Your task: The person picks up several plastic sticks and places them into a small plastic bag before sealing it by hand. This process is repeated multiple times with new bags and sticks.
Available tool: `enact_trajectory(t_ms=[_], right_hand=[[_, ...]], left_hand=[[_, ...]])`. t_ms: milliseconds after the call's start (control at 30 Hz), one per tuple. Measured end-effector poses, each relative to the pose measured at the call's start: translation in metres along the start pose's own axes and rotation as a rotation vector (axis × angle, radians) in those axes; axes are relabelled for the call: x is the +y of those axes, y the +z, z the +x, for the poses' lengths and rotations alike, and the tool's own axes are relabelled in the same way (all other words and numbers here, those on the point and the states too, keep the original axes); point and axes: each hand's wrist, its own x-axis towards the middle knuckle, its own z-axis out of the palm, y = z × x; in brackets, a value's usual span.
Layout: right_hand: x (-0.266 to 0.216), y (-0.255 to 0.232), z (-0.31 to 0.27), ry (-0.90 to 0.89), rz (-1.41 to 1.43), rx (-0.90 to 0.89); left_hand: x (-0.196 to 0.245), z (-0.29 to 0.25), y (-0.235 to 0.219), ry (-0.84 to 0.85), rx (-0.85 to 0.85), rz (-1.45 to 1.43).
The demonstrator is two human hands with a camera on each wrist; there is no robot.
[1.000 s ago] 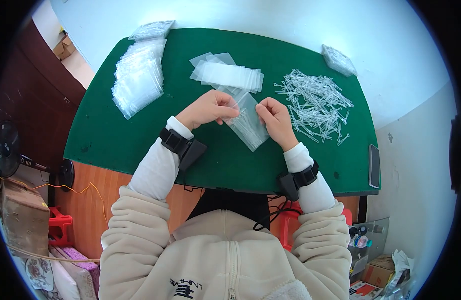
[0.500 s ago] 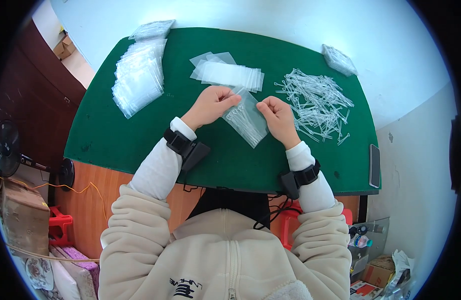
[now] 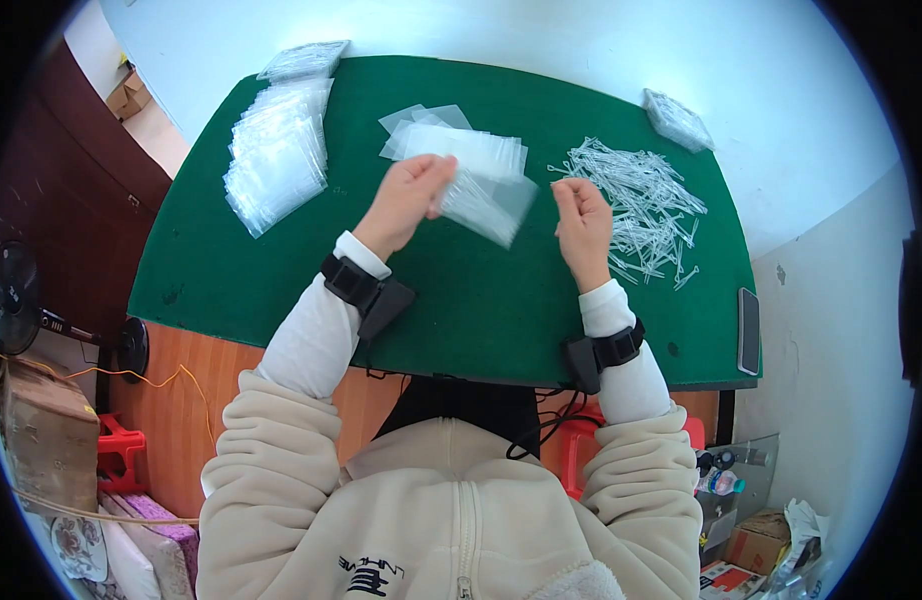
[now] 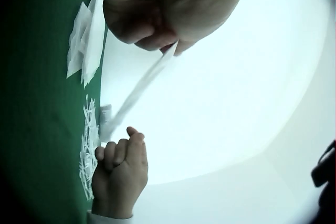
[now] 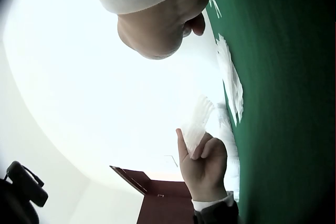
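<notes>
My left hand (image 3: 409, 200) pinches a small clear plastic bag (image 3: 489, 208) at one end. Several thin, clear looped plastic pins show inside the bag, which slants above the table and is blurred. In the left wrist view the bag (image 4: 137, 88) hangs edge-on from the left hand's fingertips. My right hand (image 3: 584, 228) is apart from the bag, its fingers curled with nothing visible in them. Right beside that hand lies a loose pile of the same looped pins (image 3: 646, 205). Flat unfilled bags (image 3: 461, 148) lie spread just beyond the left hand.
A fanned stack of clear bags (image 3: 276, 165) covers the left of the green table (image 3: 371, 270), with another bundle (image 3: 303, 62) behind it. At the far right edge sits a packed clear bundle (image 3: 678, 122). A phone (image 3: 748, 332) lies near the right front corner.
Both hands held the bag before. The right hand has let go and moved right, towards the pin pile. The left hand has moved slightly away from me with the bag, which has swung flatter.
</notes>
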Motion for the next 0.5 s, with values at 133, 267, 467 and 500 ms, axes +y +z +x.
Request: enact_trajectory(t_ms=[133,267,467,500], right_hand=[[-0.006,0.0,-0.001,-0.137,-0.078,0.06],[-0.024,0.008,-0.007,-0.427,-0.264,-0.061],[-0.03,0.016,-0.013,-0.522,-0.356,-0.23],[-0.028,0.016,-0.013,-0.521,-0.356,-0.231]], left_hand=[[-0.007,0.007,-0.014,0.029,0.043,-0.044],[-0.009,0.003,-0.005,-0.061,-0.091,-0.183],[-0.002,-0.012,0.013,-0.215,-0.302,-0.3],[-0.002,-0.013,0.013,-0.235,-0.355,-0.305]])
